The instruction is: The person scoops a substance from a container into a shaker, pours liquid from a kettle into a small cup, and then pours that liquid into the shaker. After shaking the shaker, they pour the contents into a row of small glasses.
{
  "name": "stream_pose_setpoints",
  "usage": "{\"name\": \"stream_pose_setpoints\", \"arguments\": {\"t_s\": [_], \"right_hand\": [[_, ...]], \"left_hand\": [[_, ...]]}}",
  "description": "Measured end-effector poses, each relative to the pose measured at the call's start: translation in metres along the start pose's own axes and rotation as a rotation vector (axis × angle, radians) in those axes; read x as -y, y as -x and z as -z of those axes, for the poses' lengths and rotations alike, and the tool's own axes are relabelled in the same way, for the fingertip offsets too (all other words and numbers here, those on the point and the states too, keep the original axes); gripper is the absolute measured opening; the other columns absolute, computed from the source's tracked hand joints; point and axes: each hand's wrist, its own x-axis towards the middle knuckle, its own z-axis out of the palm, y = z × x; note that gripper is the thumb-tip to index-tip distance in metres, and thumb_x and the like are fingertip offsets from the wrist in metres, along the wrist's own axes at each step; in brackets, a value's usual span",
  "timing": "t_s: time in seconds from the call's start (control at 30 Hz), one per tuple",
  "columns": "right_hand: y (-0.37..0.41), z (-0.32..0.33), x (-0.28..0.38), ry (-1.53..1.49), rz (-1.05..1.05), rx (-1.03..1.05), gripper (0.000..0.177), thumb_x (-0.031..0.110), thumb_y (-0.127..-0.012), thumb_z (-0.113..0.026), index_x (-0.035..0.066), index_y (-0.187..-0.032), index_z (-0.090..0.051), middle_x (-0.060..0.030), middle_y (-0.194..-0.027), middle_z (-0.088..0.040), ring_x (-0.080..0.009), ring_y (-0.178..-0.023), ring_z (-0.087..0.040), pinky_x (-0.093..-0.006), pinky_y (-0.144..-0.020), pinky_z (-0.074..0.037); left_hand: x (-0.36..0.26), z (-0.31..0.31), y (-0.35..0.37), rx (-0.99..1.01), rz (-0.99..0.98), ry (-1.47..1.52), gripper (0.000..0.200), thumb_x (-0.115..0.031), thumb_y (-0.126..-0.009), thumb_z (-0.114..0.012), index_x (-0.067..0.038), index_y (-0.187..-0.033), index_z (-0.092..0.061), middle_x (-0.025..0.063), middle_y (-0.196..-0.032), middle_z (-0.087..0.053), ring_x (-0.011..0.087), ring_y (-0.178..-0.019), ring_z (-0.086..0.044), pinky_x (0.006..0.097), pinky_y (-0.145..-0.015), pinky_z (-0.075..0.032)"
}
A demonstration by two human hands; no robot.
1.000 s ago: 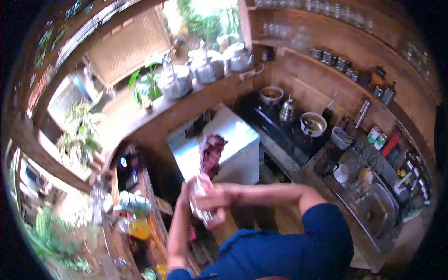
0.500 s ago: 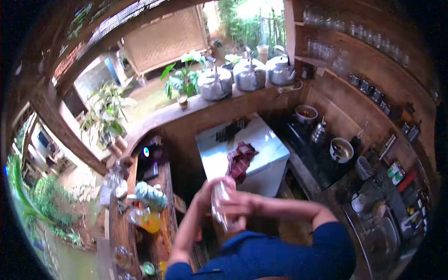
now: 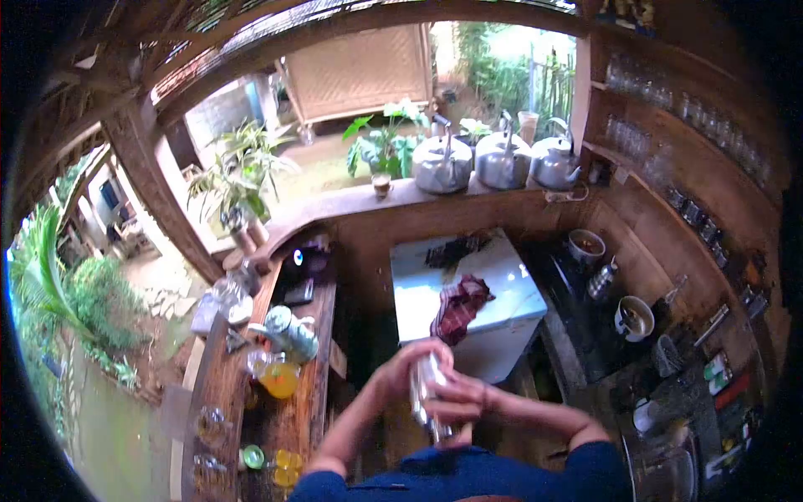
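Observation:
A shiny metal cocktail shaker is tilted in front of my chest, held between both hands. Around its upper end, my left hand is closed. The fingers of my right hand wrap its side, lower down. Just beyond my hands, a crumpled dark red checked cloth lies on a white box-like chest, apart from them.
Several metal kettles and a glass of brown drink line the ledge. The wooden counter on my left bears a jug of orange liquid and a patterned pitcher. Pots stand on the right; glasses fill shelves.
The view has swung left, so the surroundings sit farther right. Both hands still grip the shaker, and its tilt has changed slightly.

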Motion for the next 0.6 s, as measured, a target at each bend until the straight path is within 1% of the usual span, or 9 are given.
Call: {"name": "stream_pose_setpoints", "arguments": {"t_s": [0.03, 0.1, 0.2, 0.27, 0.33, 0.4, 0.47, 0.57, 0.6], "right_hand": [[0.011, -0.008, -0.013, -0.012, 0.057, 0.051, 0.08, 0.021, -0.069, -0.08, 0.035, -0.138, -0.043, -0.0159, -0.134, -0.057, -0.0382, -0.117, -0.063, -0.0568, -0.09, -0.058], [0.02, -0.013, -0.016, -0.041, 0.109, 0.098, 0.09, 0.018, -0.066, -0.079, 0.045, -0.139, -0.033, -0.014, -0.13, -0.056, -0.0376, -0.112, -0.064, -0.0574, -0.083, -0.06], [0.002, 0.017, 0.029, 0.034, 0.08, 0.084, 0.057, 0.021, -0.081, -0.075, 0.023, -0.134, -0.052, -0.0147, -0.128, -0.061, -0.0363, -0.119, -0.064, -0.0639, -0.099, -0.052], [0.031, 0.002, 0.086, -0.094, -0.3, -0.086, 0.05, 0.023, -0.08, -0.079, 0.017, -0.126, -0.061, -0.0159, -0.128, -0.063, -0.0366, -0.119, -0.064, -0.0594, -0.1, -0.052], [0.086, -0.043, 0.137, -0.289, -0.814, -0.258, 0.044, 0.024, -0.079, -0.083, 0.011, -0.119, -0.07, -0.0171, -0.127, -0.065, -0.0369, -0.119, -0.065, -0.0549, -0.102, -0.052], [0.074, -0.026, 0.14, -0.523, -1.152, -0.214, 0.048, 0.028, -0.079, -0.085, 0.01, -0.122, -0.07, -0.0167, -0.132, -0.063, -0.0345, -0.123, -0.063, -0.0434, -0.103, -0.054], [0.026, 0.017, 0.106, -0.249, -0.566, -0.189, 0.048, 0.027, -0.079, -0.082, 0.028, -0.125, -0.067, -0.0127, -0.133, -0.063, -0.031, -0.121, -0.065, -0.0497, -0.097, -0.057], [0.072, 0.014, 0.092, -0.344, -0.554, 0.15, 0.049, 0.027, -0.08, -0.079, 0.033, -0.125, -0.06, -0.0121, -0.125, -0.063, -0.0384, -0.114, -0.065, -0.0579, -0.092, -0.058], [0.097, 0.004, 0.106, -0.418, -0.666, 0.26, 0.051, 0.027, -0.079, -0.078, 0.033, -0.126, -0.059, -0.0124, -0.123, -0.063, -0.0413, -0.113, -0.065, -0.0602, -0.091, -0.057]], "left_hand": [[-0.018, 0.012, -0.014, -0.038, 0.226, 0.008, 0.041, -0.043, -0.1, -0.051, -0.004, -0.106, -0.064, 0.0089, -0.102, -0.065, 0.0202, -0.098, -0.063, 0.0376, -0.095, -0.051], [-0.006, 0.016, -0.014, -0.055, 0.269, 0.05, 0.043, -0.046, -0.1, -0.05, -0.006, -0.104, -0.065, 0.0089, -0.098, -0.066, 0.0209, -0.092, -0.065, 0.0393, -0.087, -0.054], [-0.004, -0.029, 0.009, -0.001, -0.053, -0.077, 0.04, -0.043, -0.1, -0.051, -0.005, -0.097, -0.062, 0.0118, -0.096, -0.064, 0.0218, -0.094, -0.063, 0.0379, -0.09, -0.051], [0.057, -0.045, 0.039, -0.1, -0.229, 0.122, 0.038, -0.039, -0.098, -0.054, -0.002, -0.095, -0.062, 0.0135, -0.098, -0.063, 0.0243, -0.095, -0.061, 0.0387, -0.09, -0.05], [0.169, 0.007, 0.048, -0.365, -0.093, 0.393, 0.032, -0.032, -0.099, -0.052, -0.002, -0.096, -0.063, 0.0134, -0.099, -0.063, 0.0236, -0.096, -0.062, 0.038, -0.091, -0.051], [0.171, -0.012, 0.066, -0.506, 0.063, 0.352, 0.033, -0.033, -0.101, -0.048, -0.003, -0.101, -0.063, 0.0121, -0.1, -0.064, 0.0225, -0.098, -0.062, 0.0368, -0.092, -0.051], [0.129, -0.041, 0.041, -0.204, -0.112, 0.292, 0.037, -0.037, -0.103, -0.045, -0.005, -0.103, -0.063, 0.01, -0.1, -0.065, 0.0212, -0.096, -0.063, 0.0361, -0.091, -0.051], [0.056, -0.025, -0.015, -0.075, -0.071, -0.168, 0.044, -0.045, -0.102, -0.047, -0.005, -0.096, -0.065, 0.011, -0.102, -0.065, 0.0252, -0.099, -0.063, 0.0401, -0.085, -0.054], [0.07, 0.013, -0.032, 0.015, 0.135, 0.109, 0.043, -0.044, -0.101, -0.048, -0.005, -0.096, -0.065, 0.0104, -0.101, -0.065, 0.0249, -0.099, -0.063, 0.039, -0.08, -0.055]]}}
